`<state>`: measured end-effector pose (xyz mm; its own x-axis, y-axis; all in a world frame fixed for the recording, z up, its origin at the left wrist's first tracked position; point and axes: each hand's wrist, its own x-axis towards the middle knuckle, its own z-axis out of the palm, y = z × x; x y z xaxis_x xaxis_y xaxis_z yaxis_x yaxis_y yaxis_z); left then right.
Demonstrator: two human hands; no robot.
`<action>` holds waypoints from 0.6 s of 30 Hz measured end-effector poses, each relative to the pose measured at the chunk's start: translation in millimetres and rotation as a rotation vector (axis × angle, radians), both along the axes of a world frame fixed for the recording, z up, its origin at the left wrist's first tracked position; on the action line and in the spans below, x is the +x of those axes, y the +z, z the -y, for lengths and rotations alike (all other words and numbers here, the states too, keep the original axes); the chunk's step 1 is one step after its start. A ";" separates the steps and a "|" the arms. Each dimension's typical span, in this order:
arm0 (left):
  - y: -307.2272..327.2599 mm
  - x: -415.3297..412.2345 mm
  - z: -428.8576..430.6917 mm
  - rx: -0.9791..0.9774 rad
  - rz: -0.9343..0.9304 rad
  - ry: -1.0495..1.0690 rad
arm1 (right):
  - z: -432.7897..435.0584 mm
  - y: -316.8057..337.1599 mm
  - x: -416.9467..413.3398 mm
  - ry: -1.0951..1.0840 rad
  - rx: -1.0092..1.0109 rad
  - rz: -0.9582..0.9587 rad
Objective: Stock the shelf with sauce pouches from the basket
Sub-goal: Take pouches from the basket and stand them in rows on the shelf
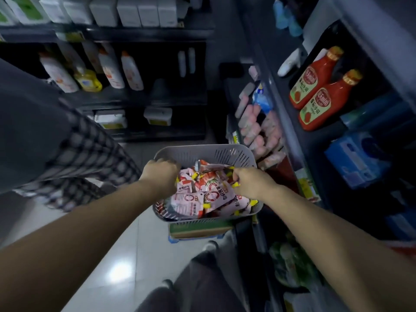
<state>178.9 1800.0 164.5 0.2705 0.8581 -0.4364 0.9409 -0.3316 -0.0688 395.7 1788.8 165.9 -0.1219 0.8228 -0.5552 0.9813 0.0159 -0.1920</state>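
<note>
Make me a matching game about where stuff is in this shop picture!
Things:
1. sauce pouches
2. red ketchup bottles
3. yellow bottle
4. left hand

Places:
A. up on the right side
B. holding the rim of the basket
C. piled inside the grey basket
D. far off on the left, among white bottles

Pairs: 1-C, 2-A, 3-D, 4-B.
</note>
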 end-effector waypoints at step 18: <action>-156.7 1.0 -35.2 -0.364 -0.058 -0.021 | -36.5 -156.7 9.0 -0.249 -0.494 -0.053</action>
<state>179.9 1835.2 7.8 0.2523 0.6380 -0.7275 0.9316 -0.3635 0.0044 404.7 1825.3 9.2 0.0050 0.4734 -0.8808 0.9326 -0.3201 -0.1667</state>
